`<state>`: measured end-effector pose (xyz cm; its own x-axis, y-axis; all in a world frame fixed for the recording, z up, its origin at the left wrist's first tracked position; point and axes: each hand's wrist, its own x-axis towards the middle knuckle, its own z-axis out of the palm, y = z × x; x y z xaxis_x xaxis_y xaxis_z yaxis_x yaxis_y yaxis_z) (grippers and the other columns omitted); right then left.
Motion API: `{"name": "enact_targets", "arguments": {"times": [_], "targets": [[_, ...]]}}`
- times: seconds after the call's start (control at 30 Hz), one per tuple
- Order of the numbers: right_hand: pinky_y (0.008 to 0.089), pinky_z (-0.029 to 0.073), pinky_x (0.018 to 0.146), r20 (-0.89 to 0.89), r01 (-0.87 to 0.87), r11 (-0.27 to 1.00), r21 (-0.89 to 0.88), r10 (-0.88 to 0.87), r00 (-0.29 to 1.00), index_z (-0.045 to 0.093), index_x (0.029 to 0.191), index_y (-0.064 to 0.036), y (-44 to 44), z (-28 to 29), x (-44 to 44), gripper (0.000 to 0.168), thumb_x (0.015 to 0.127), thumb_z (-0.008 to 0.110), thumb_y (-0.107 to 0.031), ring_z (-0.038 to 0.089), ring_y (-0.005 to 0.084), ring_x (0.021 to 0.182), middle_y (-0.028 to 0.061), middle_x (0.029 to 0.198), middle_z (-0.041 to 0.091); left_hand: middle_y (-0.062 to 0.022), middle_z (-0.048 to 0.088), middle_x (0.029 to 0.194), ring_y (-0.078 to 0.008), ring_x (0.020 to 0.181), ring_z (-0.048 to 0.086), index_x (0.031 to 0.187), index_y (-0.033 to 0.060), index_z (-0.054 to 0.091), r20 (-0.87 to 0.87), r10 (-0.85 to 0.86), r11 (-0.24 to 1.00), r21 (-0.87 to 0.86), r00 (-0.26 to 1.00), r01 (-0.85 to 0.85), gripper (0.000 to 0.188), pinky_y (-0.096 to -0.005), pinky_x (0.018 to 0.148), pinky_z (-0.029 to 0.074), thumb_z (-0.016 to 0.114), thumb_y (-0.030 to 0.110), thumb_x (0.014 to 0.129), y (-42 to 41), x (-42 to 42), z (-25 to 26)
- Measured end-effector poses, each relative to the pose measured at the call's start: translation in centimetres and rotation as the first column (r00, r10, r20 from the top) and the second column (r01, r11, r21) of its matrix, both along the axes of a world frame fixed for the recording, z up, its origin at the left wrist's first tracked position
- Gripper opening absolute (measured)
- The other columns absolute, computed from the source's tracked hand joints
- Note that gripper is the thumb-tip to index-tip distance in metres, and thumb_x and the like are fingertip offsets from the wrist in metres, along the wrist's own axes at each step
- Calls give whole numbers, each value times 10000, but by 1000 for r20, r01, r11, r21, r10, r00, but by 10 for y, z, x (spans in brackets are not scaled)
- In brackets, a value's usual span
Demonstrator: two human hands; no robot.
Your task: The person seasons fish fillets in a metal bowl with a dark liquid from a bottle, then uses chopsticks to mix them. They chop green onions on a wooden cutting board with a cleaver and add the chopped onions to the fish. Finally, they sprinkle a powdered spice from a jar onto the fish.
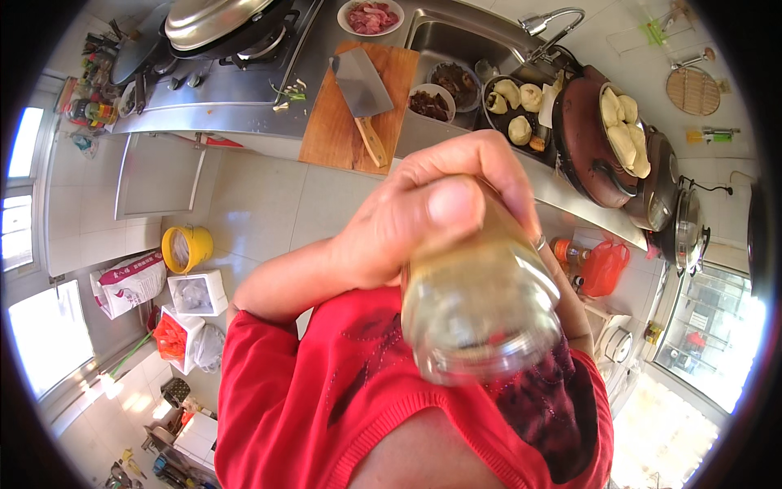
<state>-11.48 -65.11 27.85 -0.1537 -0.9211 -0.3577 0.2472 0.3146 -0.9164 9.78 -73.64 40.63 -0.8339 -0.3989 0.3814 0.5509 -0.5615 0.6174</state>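
Observation:
A glass jar (482,299) with yellowish, blurred contents is held tilted close to the camera, its thick base towards my chest. My left hand (421,195) wraps around its upper end, thumb pressed along the near side and a finger curled over the far side. The hand hides that end, so a lid cannot be made out. My right forearm rises behind the jar; of my right hand (542,247) only a small part with a ring shows at the jar's right edge. Beyond them, a cleaver (365,91) with a wooden handle lies on a wooden cutting board (324,122).
Raw meat fills a bowl (342,21) beside the sink (458,40). Bowls of dark food stand near a pan (510,116) of dough pieces. More dough rests on a plate (626,134) at right. A lidded wok (214,24) sits on the stove. A yellow bucket (204,244) stands below left.

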Motion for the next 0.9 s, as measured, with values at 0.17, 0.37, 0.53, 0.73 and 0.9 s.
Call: {"name": "enact_targets", "arguments": {"times": [0.17,0.37,0.53,0.73,0.9], "targets": [[229,342,469,61,-28,999,35,25,998,612,997,-72,2,4,3,687,973,344,-704,469,79,531,-13,663,537,-117,647,966,-197,919,643,1015,-17,629,-110,55,996,75,992,-47,450,-327,822,497,675,390,828,16,-2,24],[227,349,467,-3,-39,999,16,39,999,610,995,-69,3,5,2,706,982,307,-707,461,82,516,-8,656,532,-133,662,866,-196,754,654,958,-48,625,-140,170,980,125,976,-153,486,-291,669,507,711,359,706,29,-8,31],[224,353,460,-1,-37,998,43,37,999,607,990,-70,4,5,2,675,993,322,-681,460,83,508,-5,649,527,-124,661,837,-172,721,634,953,-46,617,-90,130,978,176,987,-113,490,-275,637,485,718,338,667,29,-5,36],[222,330,444,-27,-34,999,27,35,999,591,954,-76,4,0,-1,634,986,349,-662,429,76,487,-9,617,500,-113,654,805,-155,704,616,940,-37,613,-85,173,969,192,981,-154,487,-264,617,464,723,339,650,31,-8,39],[225,293,430,-14,-60,998,27,60,998,578,928,-81,2,-4,-10,611,969,368,-654,370,67,469,-19,589,460,-106,646,789,-143,684,602,933,-32,611,-45,128,972,204,991,-117,477,-258,600,448,725,333,647,28,-12,38]]}}
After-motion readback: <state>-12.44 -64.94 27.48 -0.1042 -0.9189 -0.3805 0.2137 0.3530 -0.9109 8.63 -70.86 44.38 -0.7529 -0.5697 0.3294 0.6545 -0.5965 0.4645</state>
